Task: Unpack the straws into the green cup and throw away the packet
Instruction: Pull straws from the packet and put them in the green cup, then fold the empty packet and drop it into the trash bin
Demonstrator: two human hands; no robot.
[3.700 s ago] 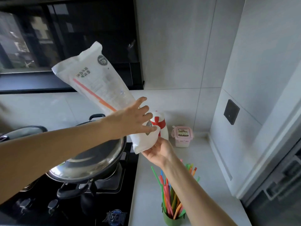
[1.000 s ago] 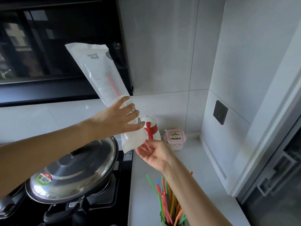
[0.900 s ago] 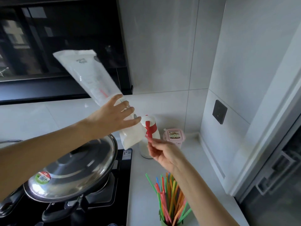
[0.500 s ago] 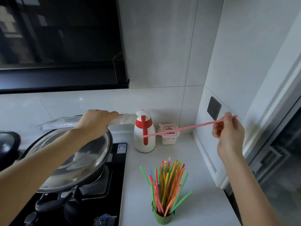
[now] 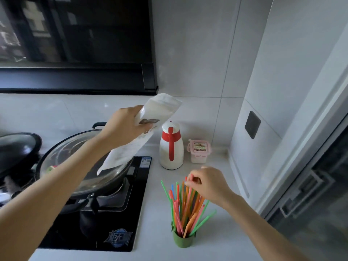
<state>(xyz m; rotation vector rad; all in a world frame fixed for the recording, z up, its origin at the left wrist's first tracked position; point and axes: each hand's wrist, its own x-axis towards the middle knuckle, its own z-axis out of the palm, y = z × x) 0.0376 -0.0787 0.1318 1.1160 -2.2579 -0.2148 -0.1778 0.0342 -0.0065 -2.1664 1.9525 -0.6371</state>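
In the head view, the right hand (image 5: 208, 183) is now low over the green cup (image 5: 183, 240), its fingertips pinched on the top of a pink straw (image 5: 185, 196) standing among the other straws (image 5: 188, 208). Half a second ago this hand held the same straw high and almost level, near the wall. The left hand (image 5: 126, 124) is closed around the white packet (image 5: 140, 132). The packet has risen: before it lay flat over the pan lid (image 5: 81, 162), now it is tilted, one end up toward the wall. The cup stands on the counter (image 5: 216, 242), in front of the white and red jug (image 5: 171, 146).
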